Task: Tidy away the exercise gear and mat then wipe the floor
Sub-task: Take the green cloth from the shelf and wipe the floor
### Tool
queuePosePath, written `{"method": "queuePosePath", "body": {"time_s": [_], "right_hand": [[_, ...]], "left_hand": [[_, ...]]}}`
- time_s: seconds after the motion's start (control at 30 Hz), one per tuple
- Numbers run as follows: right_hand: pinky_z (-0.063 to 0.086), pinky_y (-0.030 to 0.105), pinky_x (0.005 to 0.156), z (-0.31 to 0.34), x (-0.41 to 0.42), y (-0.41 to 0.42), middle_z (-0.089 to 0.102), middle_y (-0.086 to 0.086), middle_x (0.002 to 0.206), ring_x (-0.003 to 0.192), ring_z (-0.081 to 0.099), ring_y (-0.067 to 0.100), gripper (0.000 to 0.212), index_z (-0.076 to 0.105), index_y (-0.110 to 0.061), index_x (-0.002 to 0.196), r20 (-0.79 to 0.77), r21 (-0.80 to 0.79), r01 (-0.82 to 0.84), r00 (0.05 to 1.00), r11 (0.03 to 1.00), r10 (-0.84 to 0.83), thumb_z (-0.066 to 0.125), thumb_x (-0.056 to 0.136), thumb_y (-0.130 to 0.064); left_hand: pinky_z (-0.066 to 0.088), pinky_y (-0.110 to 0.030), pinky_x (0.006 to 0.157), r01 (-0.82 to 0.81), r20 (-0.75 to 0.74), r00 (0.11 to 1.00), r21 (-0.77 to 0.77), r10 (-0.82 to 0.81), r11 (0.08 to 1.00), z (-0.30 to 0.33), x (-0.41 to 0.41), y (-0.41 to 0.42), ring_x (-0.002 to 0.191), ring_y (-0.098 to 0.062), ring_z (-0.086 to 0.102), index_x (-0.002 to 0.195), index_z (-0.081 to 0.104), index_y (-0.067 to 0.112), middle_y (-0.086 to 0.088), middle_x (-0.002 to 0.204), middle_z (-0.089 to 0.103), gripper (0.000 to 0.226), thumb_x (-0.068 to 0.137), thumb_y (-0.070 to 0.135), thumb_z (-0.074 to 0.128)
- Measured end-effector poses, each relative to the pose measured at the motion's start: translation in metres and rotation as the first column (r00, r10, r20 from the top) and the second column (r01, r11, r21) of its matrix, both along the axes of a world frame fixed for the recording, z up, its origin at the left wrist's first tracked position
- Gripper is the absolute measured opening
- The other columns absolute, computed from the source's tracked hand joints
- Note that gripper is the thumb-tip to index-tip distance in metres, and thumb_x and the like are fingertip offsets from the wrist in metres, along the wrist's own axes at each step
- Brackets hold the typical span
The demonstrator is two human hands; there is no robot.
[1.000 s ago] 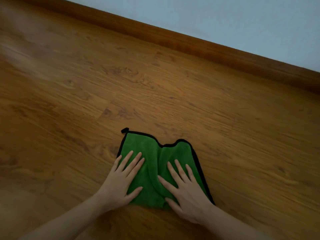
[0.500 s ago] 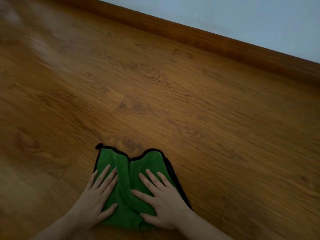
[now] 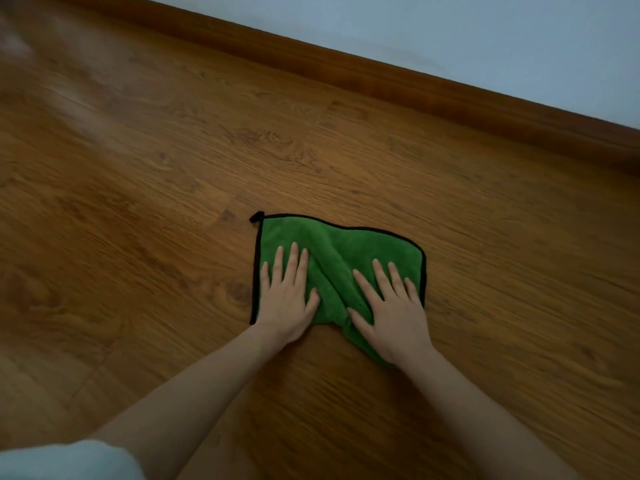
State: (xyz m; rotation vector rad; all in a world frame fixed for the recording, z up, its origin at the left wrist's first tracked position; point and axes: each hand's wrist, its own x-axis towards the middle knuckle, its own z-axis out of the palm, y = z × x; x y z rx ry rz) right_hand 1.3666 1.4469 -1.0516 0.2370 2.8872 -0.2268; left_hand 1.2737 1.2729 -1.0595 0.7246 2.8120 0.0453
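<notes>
One cloth (image 3: 341, 258), two hands and two bare forearms are in view on a wooden floor (image 3: 138, 202).

The cloth is green with a thin black border and a small black loop (image 3: 256, 216) at its upper left corner. It lies a little right of the frame's centre, roughly rectangular, with a raised fold running down its middle between the hands. Its lower right corner is bunched.

The left hand (image 3: 285, 299) rests flat on the cloth's left part, fingers straight and slightly spread. The right hand (image 3: 389, 313) rests flat on the right part, fingers spread too. The hands lie side by side, apart, with the fold between them; neither one grips the cloth.

A brown skirting board (image 3: 381, 77) runs diagonally from top centre-left to the right edge, with a pale wall (image 3: 485, 32) above it.

The hands cover the cloth's near edge. A pale, blurred shape (image 3: 62, 460) fills the lower left corner; it cannot be made out. The floor at upper left is smeared.
</notes>
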Motion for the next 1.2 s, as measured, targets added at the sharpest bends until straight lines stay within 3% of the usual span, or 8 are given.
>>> {"method": "queuePosePath", "body": {"time_s": [0.1, 0.17, 0.3, 0.5, 0.7, 0.83, 1.0, 1.2], "right_hand": [[0.011, 0.043, 0.115, -0.001, 0.033, 0.006, 0.023, 0.009, 0.154, 0.143, 0.019, 0.030, 0.071, 0.021, -0.033, 0.148, -0.024, -0.036, 0.073, 0.997, 0.997, -0.074, 0.000, 0.089, -0.068], [0.014, 0.045, 0.110, -0.003, 0.057, 0.004, 0.029, 0.010, 0.152, 0.141, 0.022, 0.030, 0.067, 0.029, -0.030, 0.146, -0.022, -0.050, 0.066, 0.997, 0.997, -0.067, 0.008, 0.092, -0.064], [0.009, 0.046, 0.110, -0.006, 0.099, -0.011, 0.027, 0.010, 0.153, 0.142, 0.016, 0.030, 0.062, 0.028, -0.031, 0.147, -0.048, -0.043, -0.025, 0.999, 0.999, 0.023, 0.012, 0.095, -0.060], [0.016, 0.052, 0.106, -0.010, 0.110, -0.041, 0.035, 0.009, 0.150, 0.141, 0.019, 0.033, 0.060, 0.030, -0.032, 0.145, -0.069, -0.041, -0.266, 0.962, 0.963, 0.263, 0.016, 0.094, -0.059], [0.018, 0.051, 0.105, -0.007, 0.072, -0.084, 0.035, 0.006, 0.150, 0.140, 0.021, 0.030, 0.063, 0.031, -0.035, 0.144, -0.119, -0.077, -0.480, 0.875, 0.874, 0.470, 0.034, 0.088, -0.063], [0.014, 0.050, 0.107, -0.007, 0.028, -0.113, 0.034, 0.008, 0.150, 0.141, 0.025, 0.031, 0.064, 0.031, -0.033, 0.144, -0.121, -0.107, -0.555, 0.831, 0.825, 0.543, 0.035, 0.087, -0.063], [0.004, 0.052, 0.116, -0.011, -0.027, -0.126, 0.026, 0.009, 0.154, 0.144, 0.015, 0.030, 0.066, 0.027, -0.032, 0.145, -0.089, -0.138, -0.524, 0.851, 0.840, 0.517, 0.035, 0.087, -0.062], [-0.008, 0.042, 0.115, -0.008, -0.095, -0.101, -0.005, 0.006, 0.159, 0.145, -0.012, 0.023, 0.069, 0.006, -0.037, 0.149, -0.070, -0.086, -0.464, 0.886, 0.882, 0.459, 0.028, 0.090, -0.064]], "left_hand": [[-0.006, -0.041, 0.116, 0.092, -0.006, 0.996, 0.073, -0.092, 0.993, -0.002, 0.018, 0.003, 0.144, -0.021, -0.011, 0.150, -0.002, 0.018, -0.003, 0.158, -0.004, 0.072, 0.085, 0.050, 0.003], [-0.003, -0.040, 0.117, 0.177, -0.043, 0.984, 0.108, -0.173, 0.978, -0.003, 0.031, -0.008, 0.145, -0.020, -0.003, 0.150, 0.008, 0.017, -0.003, 0.158, 0.007, 0.066, 0.091, 0.047, 0.015], [0.003, -0.041, 0.114, 0.307, -0.013, 0.951, 0.119, -0.308, 0.944, -0.003, 0.056, -0.035, 0.145, -0.017, -0.002, 0.151, 0.012, 0.019, -0.001, 0.158, 0.010, 0.062, 0.096, 0.045, 0.024], [0.007, -0.042, 0.114, 0.427, -0.007, 0.903, 0.114, -0.429, 0.897, 0.001, 0.064, -0.081, 0.145, -0.016, 0.006, 0.150, 0.015, 0.021, 0.001, 0.157, 0.014, 0.059, 0.097, 0.044, 0.027], [0.014, -0.042, 0.113, 0.325, -0.018, 0.946, 0.077, -0.325, 0.943, 0.002, 0.049, -0.138, 0.144, -0.015, 0.015, 0.149, 0.022, 0.017, -0.001, 0.155, 0.023, 0.058, 0.098, 0.045, 0.021], [0.010, -0.037, 0.116, 0.148, -0.027, 0.989, 0.076, -0.146, 0.986, 0.002, 0.031, -0.178, 0.142, -0.017, 0.020, 0.148, 0.024, 0.014, -0.003, 0.154, 0.024, 0.061, 0.098, 0.048, 0.016], [0.009, -0.036, 0.115, -0.103, -0.063, 0.992, 0.061, 0.107, 0.993, -0.004, -0.004, -0.186, 0.142, -0.015, 0.015, 0.149, 0.016, 0.012, -0.005, 0.155, 0.019, 0.066, 0.093, 0.047, 0.019], [-0.002, -0.042, 0.115, -0.371, -0.013, 0.925, 0.183, 0.379, 0.911, -0.010, -0.052, -0.138, 0.144, -0.013, -0.001, 0.150, 0.009, 0.017, 0.000, 0.158, 0.006, 0.071, 0.090, 0.055, 0.002]]}}
